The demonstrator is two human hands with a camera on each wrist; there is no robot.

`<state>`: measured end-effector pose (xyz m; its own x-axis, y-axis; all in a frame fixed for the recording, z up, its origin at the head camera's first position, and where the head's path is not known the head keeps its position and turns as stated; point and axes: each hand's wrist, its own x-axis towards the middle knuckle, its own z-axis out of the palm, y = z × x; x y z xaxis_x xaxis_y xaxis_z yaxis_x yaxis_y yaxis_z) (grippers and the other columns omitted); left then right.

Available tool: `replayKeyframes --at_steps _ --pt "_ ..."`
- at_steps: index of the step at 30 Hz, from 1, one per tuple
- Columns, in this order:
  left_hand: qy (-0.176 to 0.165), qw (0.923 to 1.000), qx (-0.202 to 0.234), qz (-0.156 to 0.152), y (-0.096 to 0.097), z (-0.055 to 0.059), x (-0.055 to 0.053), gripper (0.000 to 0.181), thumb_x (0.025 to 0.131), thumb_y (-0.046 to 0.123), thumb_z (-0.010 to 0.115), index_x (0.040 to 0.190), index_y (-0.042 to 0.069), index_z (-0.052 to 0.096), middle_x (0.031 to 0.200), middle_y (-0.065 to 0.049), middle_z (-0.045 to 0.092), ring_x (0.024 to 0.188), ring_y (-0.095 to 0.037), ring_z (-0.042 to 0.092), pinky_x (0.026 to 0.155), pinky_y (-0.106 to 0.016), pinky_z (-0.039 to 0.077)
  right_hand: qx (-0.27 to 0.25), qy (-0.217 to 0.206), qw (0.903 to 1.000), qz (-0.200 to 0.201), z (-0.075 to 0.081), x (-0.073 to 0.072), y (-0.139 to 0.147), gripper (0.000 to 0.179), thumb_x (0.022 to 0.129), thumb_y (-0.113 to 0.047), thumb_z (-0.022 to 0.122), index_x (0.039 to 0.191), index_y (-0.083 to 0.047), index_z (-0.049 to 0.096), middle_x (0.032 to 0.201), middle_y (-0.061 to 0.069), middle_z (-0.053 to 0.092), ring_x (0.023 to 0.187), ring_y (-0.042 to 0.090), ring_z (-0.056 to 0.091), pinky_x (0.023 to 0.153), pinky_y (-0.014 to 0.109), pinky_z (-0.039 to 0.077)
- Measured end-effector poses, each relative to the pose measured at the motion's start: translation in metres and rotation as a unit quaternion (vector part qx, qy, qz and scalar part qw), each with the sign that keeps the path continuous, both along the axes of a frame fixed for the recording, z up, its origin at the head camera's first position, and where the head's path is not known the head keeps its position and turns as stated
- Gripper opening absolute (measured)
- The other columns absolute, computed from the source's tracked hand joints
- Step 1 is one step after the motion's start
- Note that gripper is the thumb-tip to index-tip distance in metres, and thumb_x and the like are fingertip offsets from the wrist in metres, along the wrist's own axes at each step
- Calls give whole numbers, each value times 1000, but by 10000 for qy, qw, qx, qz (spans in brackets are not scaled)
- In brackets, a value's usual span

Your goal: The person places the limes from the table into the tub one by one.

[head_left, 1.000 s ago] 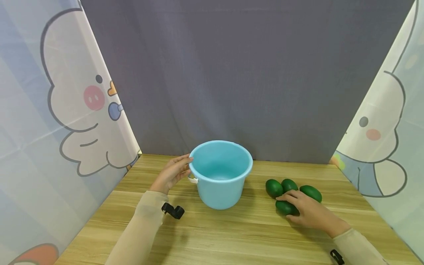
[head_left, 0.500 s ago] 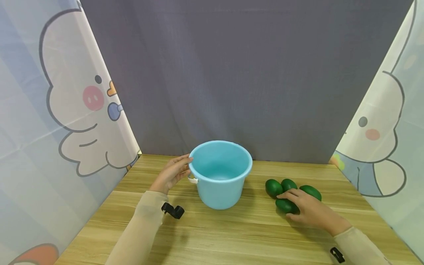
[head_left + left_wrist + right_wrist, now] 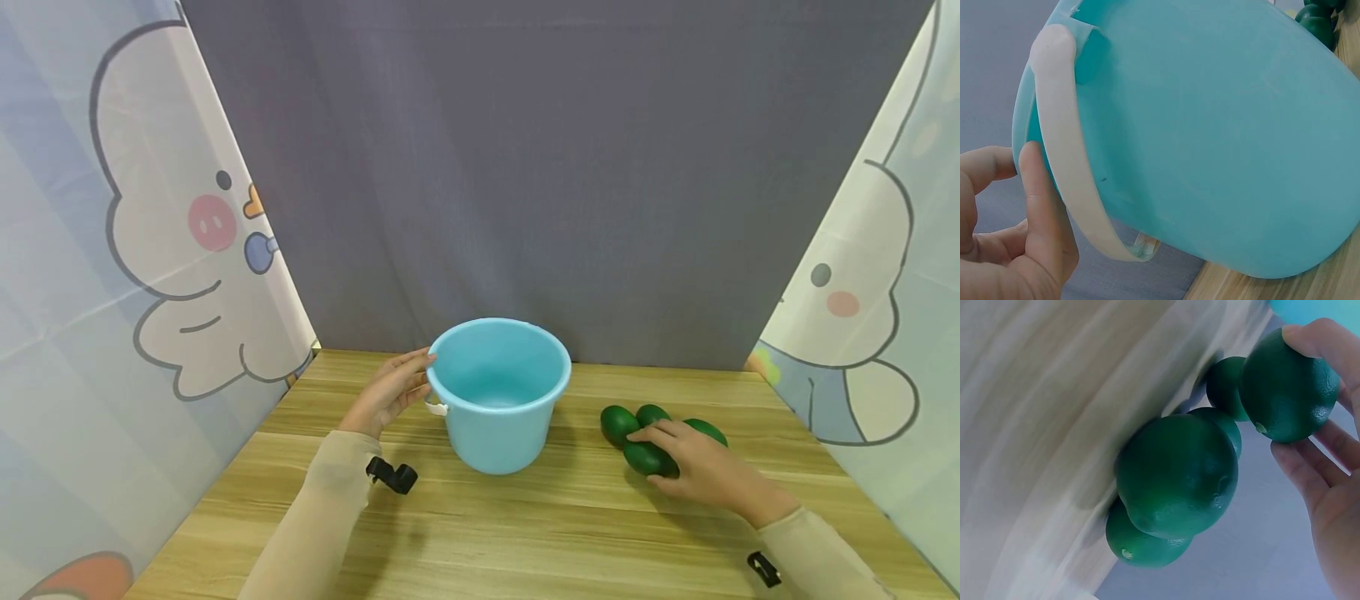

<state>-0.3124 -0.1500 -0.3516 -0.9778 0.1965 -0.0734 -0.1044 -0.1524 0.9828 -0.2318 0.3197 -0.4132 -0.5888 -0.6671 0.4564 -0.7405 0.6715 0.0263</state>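
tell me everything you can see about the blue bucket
The light-blue bucket looks like smooth plastic, round, with a thick rim and tapering walls. A white handle hangs down beside the left hand, which holds the rim. It stands upright on the wooden table, with nothing visible inside.

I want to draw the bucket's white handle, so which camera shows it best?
The left wrist view: there the white handle is close and large, curving along the blue bucket. The head view shows only a small bit of it; the right wrist view, none.
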Motion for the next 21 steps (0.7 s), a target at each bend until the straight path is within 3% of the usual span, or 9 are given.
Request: replayKeyframes --at_steps 21 --pt "39 9999 50 -79 -1 -2 -2 54 99 19 67 147 3 48 113 -7 63 85 -9 62 73 -16 57 36 -35 9999 -156 16 0 0 63 68 -16 91 125 -12 66 114 3 62 98 24 64 72 37 59"
